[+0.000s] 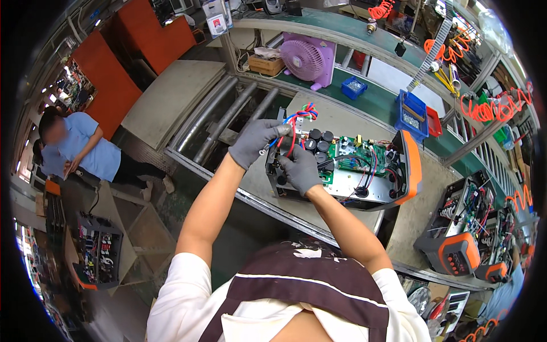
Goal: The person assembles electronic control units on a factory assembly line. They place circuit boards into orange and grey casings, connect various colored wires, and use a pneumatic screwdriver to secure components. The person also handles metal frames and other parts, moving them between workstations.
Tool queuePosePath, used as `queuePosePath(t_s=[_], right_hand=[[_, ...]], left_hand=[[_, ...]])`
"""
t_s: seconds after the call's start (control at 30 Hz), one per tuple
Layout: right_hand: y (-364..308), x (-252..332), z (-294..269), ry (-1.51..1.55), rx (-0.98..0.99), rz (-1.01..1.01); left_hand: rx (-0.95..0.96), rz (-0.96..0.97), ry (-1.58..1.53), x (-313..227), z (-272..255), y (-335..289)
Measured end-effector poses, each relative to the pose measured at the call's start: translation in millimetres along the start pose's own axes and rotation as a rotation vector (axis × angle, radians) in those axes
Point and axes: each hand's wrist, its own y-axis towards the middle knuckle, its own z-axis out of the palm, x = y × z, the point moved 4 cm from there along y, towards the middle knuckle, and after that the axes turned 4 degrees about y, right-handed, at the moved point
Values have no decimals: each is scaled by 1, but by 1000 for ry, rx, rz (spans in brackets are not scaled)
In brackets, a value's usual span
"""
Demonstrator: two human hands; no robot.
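Note:
An opened electronic unit with an orange-edged front panel (pixel 408 168) lies on the line before me. Its green circuit board (pixel 359 154) and black round capacitors (pixel 322 146) are exposed. My left hand (pixel 256 141), in a grey glove, is closed on a bundle of red, blue and green wires (pixel 302 114) above the unit's left end. A metal ring end shows below those fingers. My right hand (pixel 302 170), gloved too, is closed by a red wire beside the capacitors; its fingertips are partly hidden, and I cannot make out what they grip.
Steel rollers (pixel 228 117) run left of the unit. Beyond it stand a purple fan (pixel 307 60), a small blue bin (pixel 354 88) and a larger blue bin (pixel 411 117) of small parts. Another open unit (pixel 456 233) sits at right. A person (pixel 85 142) stands at far left.

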Motion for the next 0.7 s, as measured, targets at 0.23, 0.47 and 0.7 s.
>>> queuePosePath(t_s=[0.23, 0.47, 0.7], right_hand=[[0, -1, 3, 63, 26, 77], [-3, 10, 5, 193, 32, 90], [-13, -1, 1, 584, 522, 226]], left_hand=[[-10, 61, -63, -6, 5, -6], [-120, 138, -146, 4, 10, -10], [-77, 241, -363, 20, 3, -16]])
